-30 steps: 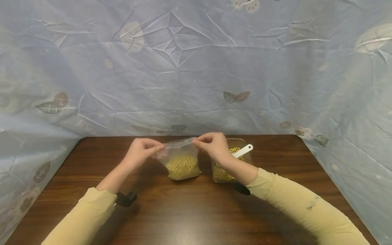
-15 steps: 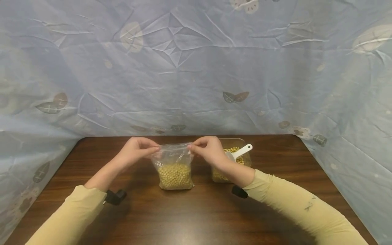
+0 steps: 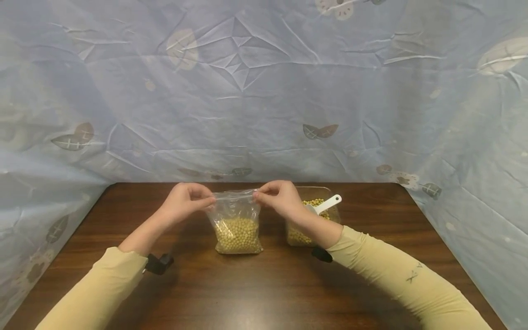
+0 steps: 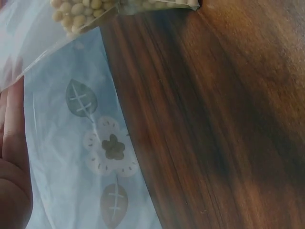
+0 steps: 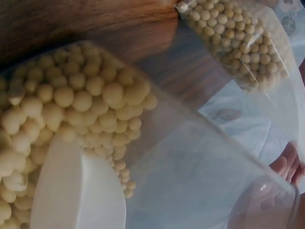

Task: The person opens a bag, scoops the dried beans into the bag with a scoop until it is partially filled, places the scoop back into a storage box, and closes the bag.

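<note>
A clear zip bag (image 3: pixel 238 231), its lower half filled with round yellow soybeans (image 5: pixel 236 40), stands upright on the table between both hands. My left hand (image 3: pixel 183 201) pinches the bag's top left corner between thumb and finger. At the top right corner, my right hand (image 3: pixel 282 199) pinches the zip edge the same way. Just behind and right of that hand is a clear container (image 3: pixel 332 220) of soybeans, partly hidden by the right forearm. A white scoop (image 5: pixel 78 188) lies in those beans, its handle (image 3: pixel 330 202) sticking up over the rim.
The brown wooden table (image 3: pixel 247 293) carries these things near its back edge. A pale blue patterned cloth (image 3: pixel 264 114) hangs behind and on both sides. Dark wrist devices (image 3: pixel 158 264) show beneath both forearms.
The bag has shifted left and nearer, from tilted to upright, with both hands pinching its top corners throughout. The container and scoop stay put.
</note>
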`<act>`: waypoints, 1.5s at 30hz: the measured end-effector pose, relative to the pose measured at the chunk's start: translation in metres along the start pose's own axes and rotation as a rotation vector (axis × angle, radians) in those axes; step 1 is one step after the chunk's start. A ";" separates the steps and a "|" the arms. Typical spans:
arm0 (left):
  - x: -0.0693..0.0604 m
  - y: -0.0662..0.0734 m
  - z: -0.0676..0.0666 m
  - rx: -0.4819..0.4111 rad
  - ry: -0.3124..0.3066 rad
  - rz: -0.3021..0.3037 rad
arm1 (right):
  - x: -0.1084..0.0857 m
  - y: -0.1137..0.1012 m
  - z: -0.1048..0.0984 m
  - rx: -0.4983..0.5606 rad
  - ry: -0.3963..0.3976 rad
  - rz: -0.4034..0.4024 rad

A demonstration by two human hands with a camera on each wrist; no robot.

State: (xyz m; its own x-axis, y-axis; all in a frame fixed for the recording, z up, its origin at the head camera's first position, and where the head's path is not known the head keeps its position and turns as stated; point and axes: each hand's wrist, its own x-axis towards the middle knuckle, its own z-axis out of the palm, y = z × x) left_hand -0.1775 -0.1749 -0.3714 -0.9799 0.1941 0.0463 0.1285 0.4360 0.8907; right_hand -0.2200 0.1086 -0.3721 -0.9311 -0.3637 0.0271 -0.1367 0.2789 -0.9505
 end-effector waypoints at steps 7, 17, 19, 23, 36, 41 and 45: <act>0.005 0.006 0.002 0.150 -0.009 -0.001 | 0.003 0.001 0.001 -0.117 -0.025 -0.042; 0.024 0.022 0.019 0.269 0.009 0.055 | 0.005 -0.003 0.002 -0.090 -0.037 -0.059; 0.027 0.025 0.021 0.278 -0.006 0.072 | 0.005 -0.003 0.002 -0.069 -0.038 -0.049; 0.031 0.031 0.024 0.275 -0.055 0.090 | 0.005 -0.004 0.003 -0.029 -0.035 -0.033; 0.042 0.047 0.031 0.275 -0.156 0.071 | 0.004 -0.002 0.005 -0.200 -0.049 -0.163; 0.044 0.048 0.035 0.285 -0.137 0.078 | 0.005 -0.001 0.005 -0.191 -0.031 -0.169; 0.043 0.048 0.038 0.282 -0.115 0.093 | 0.006 0.000 0.005 -0.197 -0.019 -0.169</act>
State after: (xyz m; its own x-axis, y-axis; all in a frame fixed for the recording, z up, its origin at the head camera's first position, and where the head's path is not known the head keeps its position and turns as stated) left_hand -0.2082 -0.1123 -0.3442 -0.9401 0.3362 0.0559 0.2700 0.6347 0.7240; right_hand -0.2243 0.1021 -0.3736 -0.8831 -0.4362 0.1728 -0.3548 0.3800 -0.8542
